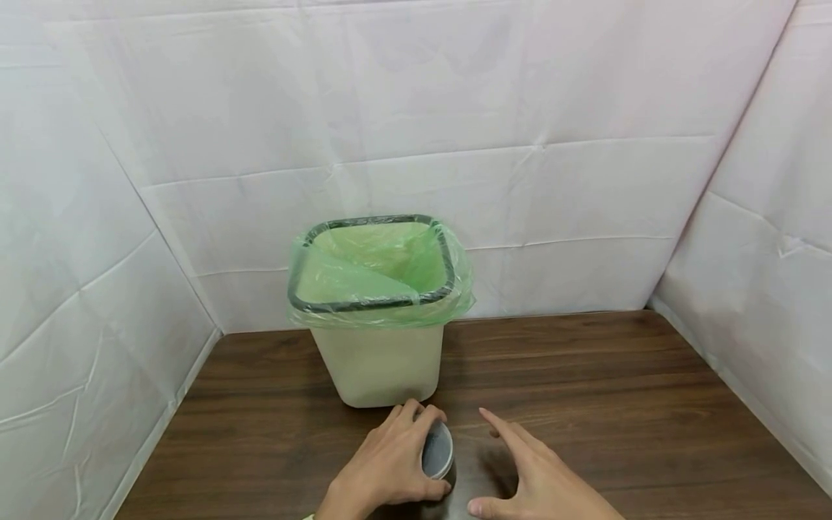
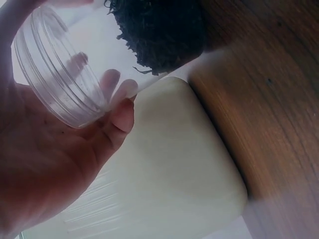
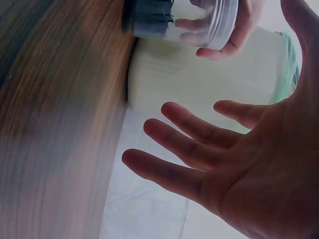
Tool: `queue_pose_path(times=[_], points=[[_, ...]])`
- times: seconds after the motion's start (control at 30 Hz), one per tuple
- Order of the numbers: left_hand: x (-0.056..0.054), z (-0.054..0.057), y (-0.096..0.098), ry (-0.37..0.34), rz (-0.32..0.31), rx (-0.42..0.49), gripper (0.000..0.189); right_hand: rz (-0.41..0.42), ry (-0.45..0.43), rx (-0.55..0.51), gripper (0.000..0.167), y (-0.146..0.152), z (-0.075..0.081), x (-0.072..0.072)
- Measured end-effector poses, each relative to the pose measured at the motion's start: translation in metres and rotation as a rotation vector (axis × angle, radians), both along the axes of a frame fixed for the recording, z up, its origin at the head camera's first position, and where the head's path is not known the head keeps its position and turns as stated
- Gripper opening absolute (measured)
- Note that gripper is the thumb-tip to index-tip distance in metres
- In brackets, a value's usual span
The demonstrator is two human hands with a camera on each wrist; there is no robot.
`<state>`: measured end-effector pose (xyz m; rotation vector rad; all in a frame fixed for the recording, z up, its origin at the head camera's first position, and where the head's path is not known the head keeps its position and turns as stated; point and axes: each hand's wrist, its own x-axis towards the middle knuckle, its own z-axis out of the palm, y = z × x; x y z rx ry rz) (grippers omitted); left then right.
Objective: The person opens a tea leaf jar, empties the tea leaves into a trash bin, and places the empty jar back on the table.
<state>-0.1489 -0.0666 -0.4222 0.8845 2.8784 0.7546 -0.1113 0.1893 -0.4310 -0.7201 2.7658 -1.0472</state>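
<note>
Standing upright, clear jar [image 1: 438,449], long axis vertical

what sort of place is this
Probably a makeshift booth set up for handling things, though the wider room is out of view. Creased white sheeting walls the back and both sides of a dark wood-grain surface, and a bag-lined bin stands right on it.

Seeing clear, smooth, glossy plastic on jar [image 2: 60,89]; rough, stringy, matt shreds [image 2: 159,30] inside, can't tell material. Reading smooth, low-sheen plastic on bin [image 1: 383,368], thin, crinkled, shiny film on bag [image 1: 419,263]. Got wood grain with soft sheen on table [image 1: 585,375], can't say solid or laminate. Getting creased, mostly matt sheeting on walls [image 1: 422,87], can't tell cloth from plastic.
</note>
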Motion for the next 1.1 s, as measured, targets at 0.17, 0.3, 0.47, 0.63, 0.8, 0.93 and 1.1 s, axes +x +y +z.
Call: queue_pose_path(times=[0.17, 0.3, 0.47, 0.63, 0.8, 0.93, 1.1], points=[[0.0001, 0.0005, 0.0002, -0.033, -0.008, 0.024, 0.064, -0.003, -0.005, 0.001, 0.100, -0.0015, -0.0008, -0.0001], [0.0002, -0.0006, 0.0007, -0.046, -0.016, 0.044, 0.064, 0.001, -0.007, 0.001, 0.099, -0.0029, -0.0016, 0.0002], [0.0005, 0.0002, 0.0019, -0.060, -0.016, 0.058, 0.064, 0.013, -0.006, -0.002, 0.098, -0.0035, -0.0009, 0.0008], [0.0026, 0.0020, 0.0034, -0.072, -0.016, 0.070, 0.064, 0.020, -0.008, 0.002, 0.099, -0.0033, -0.0025, -0.0015], [0.0063, 0.0033, 0.0048, -0.055, -0.021, 0.074, 0.063, 0.035, -0.014, -0.003, 0.098, -0.0036, -0.0017, -0.0025], [0.0090, 0.0037, 0.0056, -0.053, -0.027, 0.099, 0.061, 0.043, -0.004, 0.000, 0.097, -0.0042, 0.0004, -0.0018], [0.0096, 0.0038, 0.0060, -0.063, -0.033, 0.150, 0.062, 0.037, 0.013, 0.014, 0.098, -0.0052, 0.0018, -0.0008]])
